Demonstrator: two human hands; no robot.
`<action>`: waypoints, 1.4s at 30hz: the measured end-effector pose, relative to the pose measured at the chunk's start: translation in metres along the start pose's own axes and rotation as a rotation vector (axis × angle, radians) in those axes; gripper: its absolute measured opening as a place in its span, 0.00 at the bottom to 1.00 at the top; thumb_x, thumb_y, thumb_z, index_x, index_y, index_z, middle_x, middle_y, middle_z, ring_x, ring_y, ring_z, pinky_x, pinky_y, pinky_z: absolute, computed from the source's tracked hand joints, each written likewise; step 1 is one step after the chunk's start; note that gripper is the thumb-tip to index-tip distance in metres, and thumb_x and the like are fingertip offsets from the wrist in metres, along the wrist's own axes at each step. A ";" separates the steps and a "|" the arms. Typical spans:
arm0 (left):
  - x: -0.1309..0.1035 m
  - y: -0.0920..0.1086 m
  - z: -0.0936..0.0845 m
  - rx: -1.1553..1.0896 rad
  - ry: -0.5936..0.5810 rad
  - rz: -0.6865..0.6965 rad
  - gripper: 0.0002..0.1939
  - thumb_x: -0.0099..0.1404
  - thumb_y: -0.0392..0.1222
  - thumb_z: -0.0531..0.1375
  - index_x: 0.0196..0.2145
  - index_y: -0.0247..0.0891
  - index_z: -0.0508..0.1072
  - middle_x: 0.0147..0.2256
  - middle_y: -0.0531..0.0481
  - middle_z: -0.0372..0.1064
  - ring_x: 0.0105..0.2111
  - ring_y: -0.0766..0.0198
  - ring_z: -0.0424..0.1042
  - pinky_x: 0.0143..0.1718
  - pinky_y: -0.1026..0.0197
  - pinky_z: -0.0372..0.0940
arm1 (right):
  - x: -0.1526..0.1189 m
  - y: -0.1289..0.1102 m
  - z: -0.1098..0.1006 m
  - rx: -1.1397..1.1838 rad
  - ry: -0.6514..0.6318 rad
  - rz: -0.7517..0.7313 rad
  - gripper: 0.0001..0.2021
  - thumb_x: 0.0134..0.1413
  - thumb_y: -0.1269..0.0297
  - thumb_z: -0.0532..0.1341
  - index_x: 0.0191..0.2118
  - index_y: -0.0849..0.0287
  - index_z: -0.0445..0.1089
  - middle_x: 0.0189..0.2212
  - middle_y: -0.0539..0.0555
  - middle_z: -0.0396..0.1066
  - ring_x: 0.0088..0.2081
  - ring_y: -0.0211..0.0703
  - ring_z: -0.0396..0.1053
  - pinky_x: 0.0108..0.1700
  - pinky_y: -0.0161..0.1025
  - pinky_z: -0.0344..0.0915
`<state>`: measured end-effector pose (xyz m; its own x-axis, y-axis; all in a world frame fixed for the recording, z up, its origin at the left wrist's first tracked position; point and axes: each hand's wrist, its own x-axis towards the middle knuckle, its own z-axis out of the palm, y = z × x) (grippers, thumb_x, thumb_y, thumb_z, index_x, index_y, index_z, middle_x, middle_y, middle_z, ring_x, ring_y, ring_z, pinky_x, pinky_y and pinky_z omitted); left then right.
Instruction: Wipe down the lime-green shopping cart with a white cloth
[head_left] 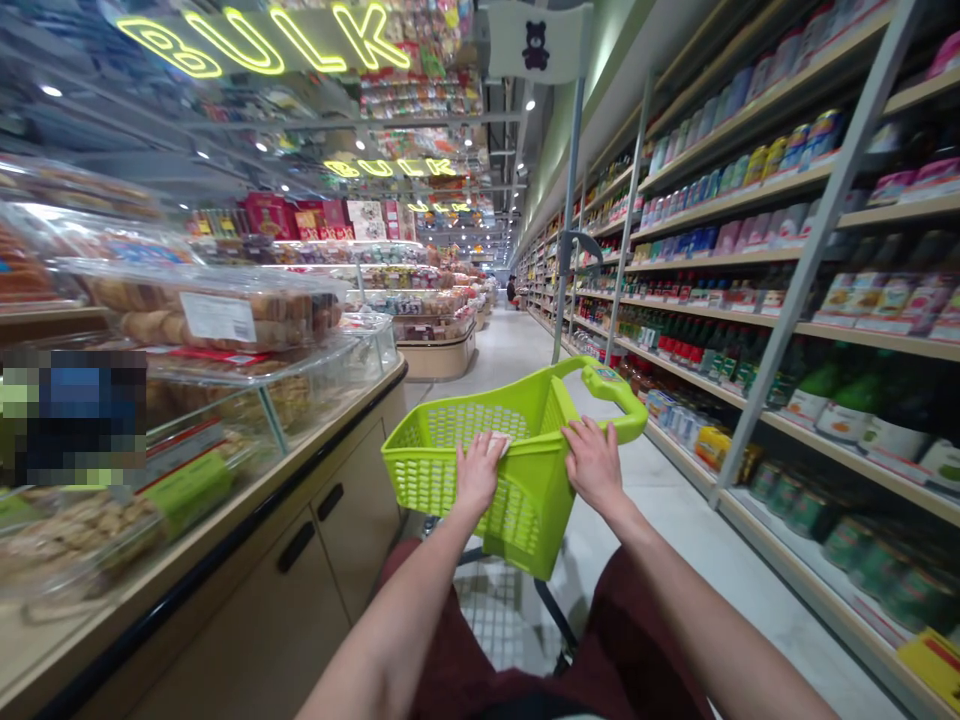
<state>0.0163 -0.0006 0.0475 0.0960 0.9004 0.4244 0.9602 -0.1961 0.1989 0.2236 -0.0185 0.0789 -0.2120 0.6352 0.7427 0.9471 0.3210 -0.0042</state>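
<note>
A lime-green shopping cart (525, 500) stands close in front of my knees, turned with its handle toward the right. My left hand (481, 470) rests on the near rim of its basket, fingers bent over the edge, with something small and whitish at the fingertips. Farther right, my right hand (594, 462) is curled over the green rim beside the handle (626, 405). No goods show in the visible part of the basket. A pole with a bear flag (536, 45) rises behind the handle.
A counter (300, 500) with packaged baked goods (217, 315) runs along the left. Tall shelves (795, 335) of cans and bottles line the right. Between them, the aisle floor (499, 345) stretches ahead past a rounded display (435, 355) to a distant person (511, 290).
</note>
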 end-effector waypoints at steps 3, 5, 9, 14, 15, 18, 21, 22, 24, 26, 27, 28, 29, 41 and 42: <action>-0.005 -0.025 0.001 0.025 -0.001 -0.129 0.27 0.60 0.31 0.44 0.55 0.51 0.58 0.60 0.52 0.48 0.59 0.59 0.47 0.58 0.46 0.40 | 0.000 -0.001 0.000 0.002 0.003 0.011 0.19 0.47 0.74 0.52 0.48 0.60 0.66 0.49 0.57 0.65 0.56 0.50 0.51 0.59 0.55 0.34; -0.006 -0.029 0.002 0.016 0.012 -0.189 0.27 0.59 0.30 0.44 0.55 0.48 0.58 0.60 0.50 0.48 0.58 0.58 0.48 0.57 0.47 0.42 | 0.000 -0.001 0.001 0.005 0.008 0.017 0.19 0.47 0.74 0.52 0.47 0.60 0.66 0.49 0.56 0.65 0.56 0.50 0.51 0.59 0.55 0.34; -0.001 -0.007 0.005 -0.027 0.014 -0.129 0.27 0.59 0.32 0.46 0.55 0.52 0.58 0.60 0.55 0.48 0.59 0.60 0.47 0.58 0.48 0.43 | 0.001 -0.001 0.004 0.002 0.029 0.023 0.19 0.48 0.73 0.52 0.47 0.60 0.66 0.49 0.56 0.65 0.56 0.50 0.52 0.59 0.55 0.34; 0.001 0.009 0.012 -0.023 0.077 0.109 0.26 0.61 0.33 0.46 0.55 0.53 0.57 0.60 0.55 0.47 0.59 0.60 0.46 0.58 0.45 0.40 | 0.000 0.002 0.006 -0.007 0.049 -0.015 0.19 0.47 0.74 0.52 0.47 0.59 0.66 0.48 0.57 0.66 0.55 0.50 0.52 0.59 0.56 0.36; -0.001 0.004 0.014 -0.010 0.088 0.109 0.26 0.61 0.32 0.46 0.55 0.53 0.57 0.60 0.54 0.48 0.59 0.60 0.47 0.58 0.44 0.40 | 0.000 0.002 0.006 -0.004 0.050 -0.018 0.20 0.47 0.74 0.52 0.47 0.59 0.66 0.48 0.57 0.66 0.56 0.50 0.52 0.59 0.56 0.36; -0.006 -0.024 0.017 0.042 0.095 0.016 0.27 0.60 0.31 0.46 0.55 0.51 0.58 0.59 0.52 0.50 0.59 0.58 0.48 0.57 0.42 0.40 | 0.000 0.001 0.005 0.003 0.043 -0.012 0.20 0.47 0.74 0.52 0.48 0.59 0.66 0.48 0.57 0.66 0.56 0.50 0.52 0.59 0.56 0.36; -0.008 -0.045 0.015 0.073 0.085 -0.093 0.27 0.59 0.30 0.46 0.55 0.50 0.59 0.59 0.50 0.49 0.58 0.57 0.49 0.57 0.42 0.41 | 0.000 -0.001 0.005 0.007 0.034 0.009 0.19 0.47 0.74 0.52 0.47 0.60 0.66 0.49 0.57 0.65 0.56 0.50 0.51 0.59 0.55 0.35; -0.008 -0.046 0.014 0.072 0.080 -0.118 0.27 0.59 0.30 0.47 0.55 0.50 0.59 0.59 0.50 0.49 0.58 0.57 0.50 0.57 0.42 0.42 | 0.001 -0.002 0.005 0.007 0.030 0.016 0.19 0.47 0.74 0.52 0.47 0.60 0.66 0.49 0.57 0.65 0.56 0.50 0.51 0.59 0.55 0.35; -0.006 -0.037 0.013 0.052 0.072 -0.131 0.26 0.59 0.31 0.47 0.54 0.49 0.60 0.59 0.50 0.49 0.58 0.57 0.50 0.57 0.44 0.43 | 0.002 -0.004 0.005 0.007 0.023 0.024 0.19 0.47 0.74 0.52 0.47 0.60 0.66 0.49 0.57 0.65 0.56 0.50 0.51 0.59 0.55 0.35; -0.003 -0.018 0.011 0.014 0.074 -0.083 0.25 0.60 0.32 0.47 0.54 0.49 0.60 0.59 0.50 0.50 0.58 0.58 0.50 0.57 0.44 0.43 | 0.002 -0.004 0.005 0.003 0.017 0.024 0.20 0.47 0.74 0.52 0.48 0.60 0.65 0.49 0.57 0.65 0.56 0.50 0.51 0.59 0.55 0.34; -0.001 -0.007 0.011 -0.006 0.078 -0.042 0.25 0.60 0.32 0.47 0.54 0.50 0.60 0.59 0.51 0.50 0.58 0.59 0.49 0.57 0.44 0.43 | 0.002 -0.004 0.005 0.000 0.014 0.021 0.20 0.47 0.74 0.52 0.48 0.60 0.65 0.49 0.57 0.65 0.56 0.50 0.51 0.59 0.55 0.34; 0.001 0.002 0.011 -0.024 0.082 0.007 0.25 0.60 0.32 0.47 0.54 0.50 0.60 0.59 0.51 0.49 0.59 0.59 0.48 0.57 0.44 0.42 | 0.002 -0.003 0.005 -0.003 0.011 0.015 0.20 0.47 0.74 0.52 0.48 0.60 0.65 0.50 0.57 0.64 0.56 0.50 0.51 0.59 0.55 0.34; 0.002 0.009 0.011 -0.037 0.085 0.051 0.26 0.60 0.32 0.47 0.54 0.51 0.59 0.60 0.52 0.49 0.59 0.59 0.48 0.57 0.44 0.42 | 0.002 -0.003 0.004 -0.006 0.008 0.010 0.20 0.47 0.74 0.52 0.48 0.60 0.65 0.50 0.57 0.64 0.56 0.50 0.51 0.59 0.55 0.34; -0.004 -0.053 0.013 0.019 0.105 -0.137 0.25 0.59 0.30 0.46 0.53 0.45 0.62 0.58 0.46 0.53 0.56 0.57 0.54 0.56 0.45 0.47 | 0.003 -0.003 0.009 0.004 0.002 0.018 0.21 0.46 0.74 0.52 0.49 0.61 0.65 0.50 0.57 0.64 0.57 0.51 0.50 0.59 0.56 0.35; -0.001 -0.045 0.014 0.003 0.108 -0.113 0.24 0.59 0.30 0.47 0.53 0.45 0.62 0.58 0.46 0.53 0.56 0.58 0.54 0.56 0.46 0.47 | 0.003 -0.003 0.009 0.002 0.001 0.019 0.21 0.46 0.74 0.52 0.49 0.61 0.65 0.50 0.57 0.64 0.57 0.51 0.50 0.59 0.56 0.35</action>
<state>-0.0236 0.0127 0.0257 -0.0413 0.8695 0.4922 0.9642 -0.0945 0.2478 0.2179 -0.0110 0.0747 -0.1937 0.6408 0.7429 0.9506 0.3099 -0.0194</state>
